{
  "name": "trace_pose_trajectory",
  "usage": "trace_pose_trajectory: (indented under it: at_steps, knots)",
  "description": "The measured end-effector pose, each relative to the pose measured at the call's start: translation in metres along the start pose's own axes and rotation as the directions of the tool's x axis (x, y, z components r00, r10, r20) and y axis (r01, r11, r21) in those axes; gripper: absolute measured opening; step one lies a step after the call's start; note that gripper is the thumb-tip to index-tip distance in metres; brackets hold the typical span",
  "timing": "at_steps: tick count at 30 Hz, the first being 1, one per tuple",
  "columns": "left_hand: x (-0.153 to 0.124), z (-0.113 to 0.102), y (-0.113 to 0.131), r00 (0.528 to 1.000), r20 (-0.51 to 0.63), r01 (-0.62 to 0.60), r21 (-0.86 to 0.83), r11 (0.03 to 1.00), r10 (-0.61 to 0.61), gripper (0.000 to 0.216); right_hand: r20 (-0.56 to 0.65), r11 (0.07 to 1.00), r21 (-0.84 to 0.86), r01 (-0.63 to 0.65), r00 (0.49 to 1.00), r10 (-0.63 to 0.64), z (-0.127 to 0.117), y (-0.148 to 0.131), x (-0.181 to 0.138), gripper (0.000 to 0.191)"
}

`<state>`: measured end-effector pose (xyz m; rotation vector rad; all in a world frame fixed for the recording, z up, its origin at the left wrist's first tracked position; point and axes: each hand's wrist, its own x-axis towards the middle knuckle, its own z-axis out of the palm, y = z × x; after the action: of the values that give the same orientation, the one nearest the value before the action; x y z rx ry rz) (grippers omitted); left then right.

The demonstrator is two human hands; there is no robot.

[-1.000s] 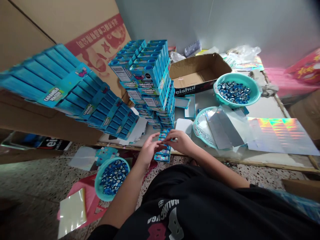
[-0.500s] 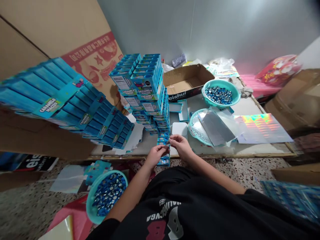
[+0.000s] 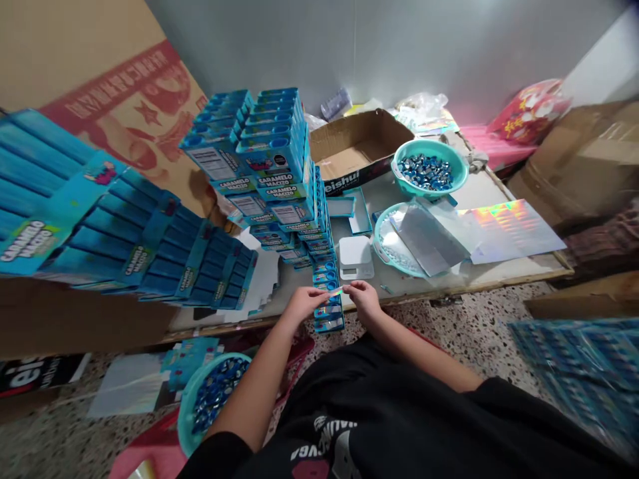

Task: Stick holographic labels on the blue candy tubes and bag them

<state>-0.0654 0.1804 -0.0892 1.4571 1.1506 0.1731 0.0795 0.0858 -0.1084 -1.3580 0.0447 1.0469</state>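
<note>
Counter [image 3: 294, 283] by a grey wall [image 3: 279, 46]; over the row of boxes [image 3: 327, 325], left hand [image 3: 301, 303] and right hand [image 3: 365, 301] pinch a strip [image 3: 336, 291] between closed fingers [image 3: 318, 293], its rainbow shine plainer than half a second ago

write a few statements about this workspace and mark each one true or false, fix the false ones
1. A shiny strip spans between the left hand and the right hand. True.
2. The open carton lies on the floor. False: it is on the table.
3. The basin beside the carton holds blue and silver pieces. True.
4. The tall box stack stands right of the carton. False: it stands left of it.
5. The wearer's shirt is plain white. False: it is black with a print.
</note>
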Motion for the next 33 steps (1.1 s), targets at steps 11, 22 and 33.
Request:
trace_pose_trajectory:
  at_steps: [11, 22, 33]
  knots:
    - [0.025, 0.004, -0.029, 0.998, -0.039, 0.052, 0.164, 0.985, -0.046, 0.025, -0.193, 0.998, -0.049, 0.034, 0.980, -0.043, -0.008, 0.048, 0.010, 0.035]
    - [0.024, 0.009, -0.030, 0.983, -0.181, 0.084, 0.236, 0.968, -0.041, 0.033, -0.178, 0.989, -0.147, -0.010, 0.984, -0.016, -0.015, 0.054, 0.016, 0.037]
    - [0.026, 0.001, -0.056, 0.981, -0.159, -0.078, 0.222, 0.972, 0.115, 0.039, -0.121, 0.846, -0.519, -0.119, 0.991, 0.065, 0.006, 0.059, 0.025, 0.023]
